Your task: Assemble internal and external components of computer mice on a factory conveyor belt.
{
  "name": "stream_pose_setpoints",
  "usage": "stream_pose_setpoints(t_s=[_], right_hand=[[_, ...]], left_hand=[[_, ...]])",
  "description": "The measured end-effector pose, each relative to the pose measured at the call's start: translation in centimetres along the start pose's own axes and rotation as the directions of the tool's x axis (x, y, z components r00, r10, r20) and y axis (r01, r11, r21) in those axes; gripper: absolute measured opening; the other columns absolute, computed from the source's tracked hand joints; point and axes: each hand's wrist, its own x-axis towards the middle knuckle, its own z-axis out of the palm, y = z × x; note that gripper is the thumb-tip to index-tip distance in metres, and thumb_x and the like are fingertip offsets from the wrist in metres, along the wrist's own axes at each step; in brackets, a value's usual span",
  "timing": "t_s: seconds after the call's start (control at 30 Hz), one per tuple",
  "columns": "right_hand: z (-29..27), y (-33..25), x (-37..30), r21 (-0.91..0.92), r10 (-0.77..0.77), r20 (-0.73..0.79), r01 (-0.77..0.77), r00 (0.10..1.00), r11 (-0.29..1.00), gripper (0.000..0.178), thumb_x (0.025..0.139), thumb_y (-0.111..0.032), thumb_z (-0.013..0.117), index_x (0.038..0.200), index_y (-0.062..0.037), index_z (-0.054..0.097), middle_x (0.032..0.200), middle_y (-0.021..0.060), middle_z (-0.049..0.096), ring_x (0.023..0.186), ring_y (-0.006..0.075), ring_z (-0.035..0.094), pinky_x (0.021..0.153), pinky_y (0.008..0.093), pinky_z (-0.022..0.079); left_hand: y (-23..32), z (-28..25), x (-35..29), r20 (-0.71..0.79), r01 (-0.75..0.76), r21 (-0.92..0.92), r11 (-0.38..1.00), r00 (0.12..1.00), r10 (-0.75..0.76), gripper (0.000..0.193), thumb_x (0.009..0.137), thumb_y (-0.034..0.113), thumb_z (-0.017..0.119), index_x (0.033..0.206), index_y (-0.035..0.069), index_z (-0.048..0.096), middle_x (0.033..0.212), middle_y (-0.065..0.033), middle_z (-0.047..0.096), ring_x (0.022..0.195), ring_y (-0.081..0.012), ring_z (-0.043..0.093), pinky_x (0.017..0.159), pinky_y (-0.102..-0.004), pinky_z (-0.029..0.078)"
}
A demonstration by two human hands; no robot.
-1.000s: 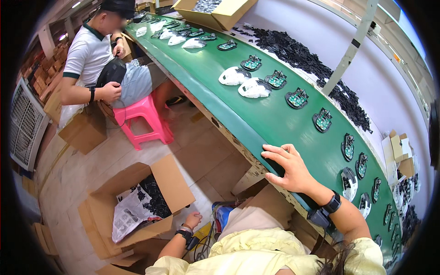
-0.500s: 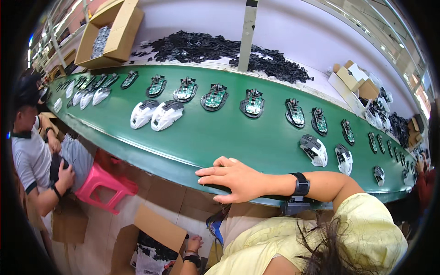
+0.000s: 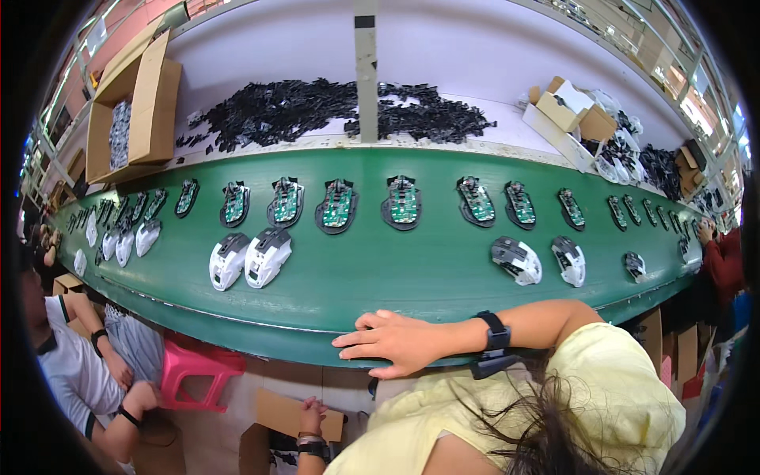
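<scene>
My right hand (image 3: 392, 343) lies palm down on the front edge of a green work surface (image 3: 380, 281), fingers spread, nothing visible in its grip. A black watch-like band circles that wrist. Low down, in front of my body, is my left hand (image 3: 312, 416), its fingers loosely bent and slightly apart, with nothing visible in them. Beyond my right hand runs a row of mouse bases with green circuit boards, one nearly straight ahead (image 3: 401, 203). Two white and dark grey mouse shells (image 3: 267, 257) sit to the left; others, including one shell (image 3: 516, 261), lie to the right.
Behind the surface, loose black parts (image 3: 277, 111) are heaped on a ledge with a post (image 3: 366, 79). Cardboard boxes (image 3: 154, 103) stand at back left and back right. A seated person and a pink stool (image 3: 198, 376) are at left; another person's sleeve (image 3: 724, 261) shows far right.
My view has tilted and turned, so the row of mouse bases appears lower and more level. My right hand stays resting on the edge; my left hand remains low.
</scene>
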Motion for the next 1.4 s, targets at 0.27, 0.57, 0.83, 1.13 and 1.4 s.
stream_pose_setpoints(t_s=[0.27, 0.57, 0.83, 1.13, 1.4], right_hand=[[-7.4, 1.9, -2.2, 0.094, -0.208, -0.106, 0.218, 0.972, 0.971, 0.030, 0.081, -0.022, 0.067, 0.107, -0.0088, 0.062, 0.115, 0.0073, 0.061, 0.101, 0.0259, 0.055, 0.084, 0.0387, 0.044], [-29.4, 33.9, -19.9, -0.307, 0.540, -0.679, -0.860, 0.498, 0.407, 0.039, 0.077, 0.003, 0.049, 0.116, -0.0018, 0.052, 0.102, 0.0270, 0.062, 0.098, 0.0434, 0.057, 0.086, 0.0483, 0.045], [-26.7, 39.7, -19.6, -0.198, 0.592, -0.632, -0.842, 0.501, 0.501, 0.040, 0.076, 0.006, 0.048, 0.113, -0.0072, 0.053, 0.097, 0.0216, 0.062, 0.092, 0.0386, 0.059, 0.079, 0.0446, 0.046], [-29.3, 32.7, -18.4, 0.109, 0.729, -0.573, -0.847, 0.375, 0.521, 0.036, 0.079, 0.003, 0.050, 0.112, -0.0079, 0.059, 0.063, 0.0112, 0.056, 0.055, 0.0221, 0.061, 0.054, 0.0343, 0.049], [-25.4, 19.1, -13.1, 0.418, 0.679, -0.514, -0.538, 0.525, 0.732, 0.027, 0.083, 0.000, 0.054, 0.108, -0.0047, 0.064, 0.068, 0.0019, 0.056, 0.050, 0.0095, 0.057, 0.045, 0.0212, 0.045]], left_hand=[[3.6, -2.9, -0.2, -0.259, -0.230, -0.124, 0.965, 0.947, 0.192, 0.020, 0.089, 0.009, 0.054, 0.109, 0.007, 0.055, 0.090, -0.0048, 0.060, 0.068, -0.0150, 0.060, 0.048, -0.0238, 0.042], [7.7, -0.4, -8.0, -0.606, -0.551, -0.262, 0.792, 0.733, 0.309, 0.015, 0.092, 0.005, 0.050, 0.107, 0.005, 0.052, 0.094, -0.0040, 0.058, 0.070, -0.0080, 0.055, 0.053, -0.0187, 0.040], [17.0, 4.7, -14.0, -0.709, -0.715, 0.317, 0.623, 0.257, 0.657, 0.034, 0.087, -0.003, 0.046, 0.121, -0.003, 0.049, 0.122, -0.0112, 0.053, 0.114, -0.0229, 0.051, 0.102, -0.0343, 0.036], [38.0, 13.3, -17.3, 0.224, -0.641, 0.766, -0.051, 0.192, 0.955, 0.058, 0.072, 0.008, 0.071, 0.126, 0.007, 0.050, 0.125, -0.0164, 0.051, 0.117, -0.0338, 0.047, 0.099, -0.0391, 0.038], [39.1, 12.1, -10.9, 0.319, -0.661, 0.748, 0.051, 0.426, 0.847, 0.064, 0.073, 0.015, 0.073, 0.130, 0.006, 0.046, 0.116, -0.0146, 0.052, 0.113, -0.0297, 0.048, 0.096, -0.0367, 0.040]])
